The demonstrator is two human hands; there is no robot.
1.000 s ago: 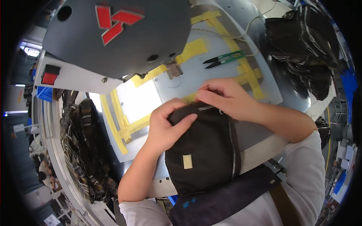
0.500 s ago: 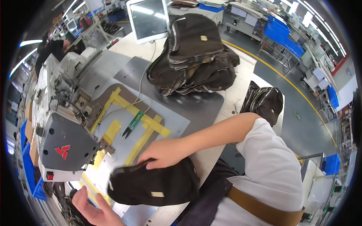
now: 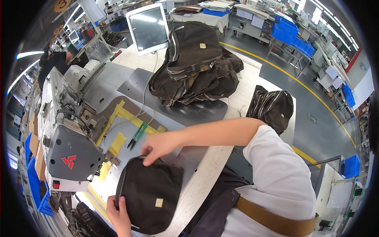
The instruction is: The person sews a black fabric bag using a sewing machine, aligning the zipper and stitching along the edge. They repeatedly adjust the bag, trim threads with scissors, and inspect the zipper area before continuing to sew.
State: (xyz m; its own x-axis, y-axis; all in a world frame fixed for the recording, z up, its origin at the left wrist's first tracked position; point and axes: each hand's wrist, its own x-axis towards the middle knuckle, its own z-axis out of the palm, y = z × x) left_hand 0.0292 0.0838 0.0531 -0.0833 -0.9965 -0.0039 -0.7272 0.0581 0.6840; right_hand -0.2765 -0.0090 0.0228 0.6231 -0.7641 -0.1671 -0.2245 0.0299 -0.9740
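Observation:
A dark brown-black fabric bag piece (image 3: 152, 193) lies at the table's front edge, with a zipper along its left and upper rim and a small cream patch low on its right. My left hand (image 3: 119, 213) grips its left edge, thumb on top and fingers partly hidden behind. At the upper edge, my right hand (image 3: 160, 146) is closed with thumb and curled fingers at the fabric, slightly blurred. Just beyond that hand lie green-handled thread snips (image 3: 137, 136). To the left stands the grey head of a sewing machine (image 3: 73, 154).
Stacked dark bags (image 3: 197, 59) sit at the back of the table, beside a tablet screen (image 3: 148, 29). More dark bag pieces (image 3: 272, 108) rest on the right. Yellow tape (image 3: 118, 143) marks the machine bed. Blue bins (image 3: 292, 35) and another person (image 3: 53, 61) are farther off.
The bag piece has turned more upright and shifted toward me. My left hand, open and apart before, now holds its left edge. My right hand has moved slightly up and left.

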